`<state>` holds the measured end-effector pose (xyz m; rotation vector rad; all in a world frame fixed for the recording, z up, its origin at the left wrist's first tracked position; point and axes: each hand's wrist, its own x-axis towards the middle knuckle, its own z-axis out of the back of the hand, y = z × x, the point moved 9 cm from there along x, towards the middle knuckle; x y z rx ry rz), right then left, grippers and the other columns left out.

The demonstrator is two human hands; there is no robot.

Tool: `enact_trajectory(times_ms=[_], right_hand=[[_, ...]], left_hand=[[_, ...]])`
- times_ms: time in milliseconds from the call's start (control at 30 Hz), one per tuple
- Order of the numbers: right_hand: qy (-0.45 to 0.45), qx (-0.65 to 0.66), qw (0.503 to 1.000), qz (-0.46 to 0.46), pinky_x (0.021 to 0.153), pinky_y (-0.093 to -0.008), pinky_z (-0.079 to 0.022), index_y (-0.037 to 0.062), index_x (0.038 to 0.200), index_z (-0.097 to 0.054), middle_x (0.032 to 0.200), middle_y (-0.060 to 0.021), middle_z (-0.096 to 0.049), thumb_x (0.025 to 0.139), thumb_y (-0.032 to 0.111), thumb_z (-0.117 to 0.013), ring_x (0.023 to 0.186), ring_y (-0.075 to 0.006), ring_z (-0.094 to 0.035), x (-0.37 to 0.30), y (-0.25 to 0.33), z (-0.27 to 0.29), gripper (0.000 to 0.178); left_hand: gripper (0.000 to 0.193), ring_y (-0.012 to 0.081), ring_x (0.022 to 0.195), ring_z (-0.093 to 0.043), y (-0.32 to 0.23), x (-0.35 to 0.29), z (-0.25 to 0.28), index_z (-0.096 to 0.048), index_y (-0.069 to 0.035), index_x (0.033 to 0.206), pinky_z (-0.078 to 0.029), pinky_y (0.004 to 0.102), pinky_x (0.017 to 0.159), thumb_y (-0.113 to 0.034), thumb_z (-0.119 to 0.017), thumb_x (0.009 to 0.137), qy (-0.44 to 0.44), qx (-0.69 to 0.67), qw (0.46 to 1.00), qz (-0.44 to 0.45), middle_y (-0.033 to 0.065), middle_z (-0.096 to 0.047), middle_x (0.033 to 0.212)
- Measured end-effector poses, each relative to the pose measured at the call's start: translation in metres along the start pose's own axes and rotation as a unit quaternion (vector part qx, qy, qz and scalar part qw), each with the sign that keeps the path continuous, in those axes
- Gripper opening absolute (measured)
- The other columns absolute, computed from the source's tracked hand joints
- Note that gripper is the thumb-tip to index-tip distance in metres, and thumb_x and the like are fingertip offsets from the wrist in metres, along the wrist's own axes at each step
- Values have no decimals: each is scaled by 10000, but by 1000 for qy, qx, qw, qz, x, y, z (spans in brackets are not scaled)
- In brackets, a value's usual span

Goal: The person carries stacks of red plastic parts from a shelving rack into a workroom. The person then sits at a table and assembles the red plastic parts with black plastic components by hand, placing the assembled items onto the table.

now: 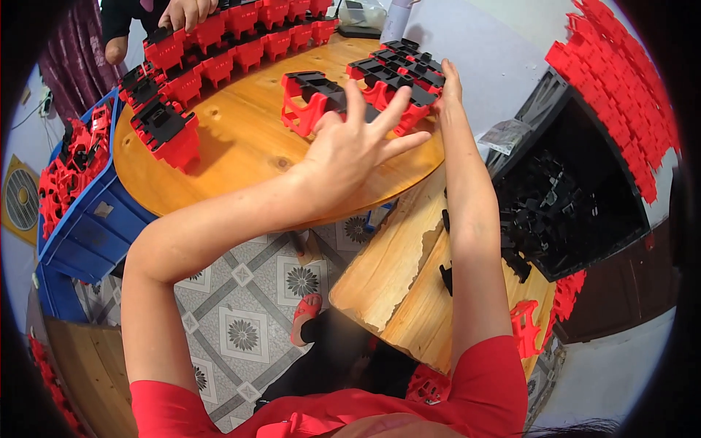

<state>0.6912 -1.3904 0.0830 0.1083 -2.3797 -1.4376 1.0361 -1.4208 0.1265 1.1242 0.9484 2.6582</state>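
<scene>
Red plastic frames with black tops stand grouped on a round wooden table [241,157]. My left hand [350,150] is over the near side of this group, its fingers spread wide and nothing seen in its grasp. One red-and-black piece [310,91] stands just beyond that hand, a little apart from the close-packed pieces [401,69] to its right. Against the right side of the packed pieces lies my right hand [450,87], fingers stretched out; its palm side is hidden.
Another person's hand [186,13] rests on long rows of similar pieces [241,55] at the far left. A blue crate [95,219] holds red parts. To the right, a black bin [577,197] of black parts stands near a wooden bench [394,285]. Red pieces [613,95] are stacked behind it.
</scene>
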Motion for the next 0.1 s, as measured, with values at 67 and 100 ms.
enact_trajectory(times_ms=[67, 100], right_hand=[[71, 31, 997, -24, 996, -528, -402, 113, 1505, -84, 1492, -172, -288, 867, 354, -647, 1296, -321, -409, 3, -10, -18, 884], [75, 30, 996, -27, 996, -528, -402, 113, 1505, -84, 1492, -172, -288, 867, 354, -647, 1296, -321, -409, 6, -15, -24, 884]], left_hand=[[675, 445, 1025, -544, 0, 11, -7, -364, -411, 1416, -505, 342, 534, -133, -555, 831, 27, -3, 1000, -5, 141, -359, 1443], [675, 445, 1025, -544, -1, 16, -14, -364, -411, 1416, -505, 342, 534, -133, -555, 831, 30, -1, 1000, -1, 141, -359, 1443]])
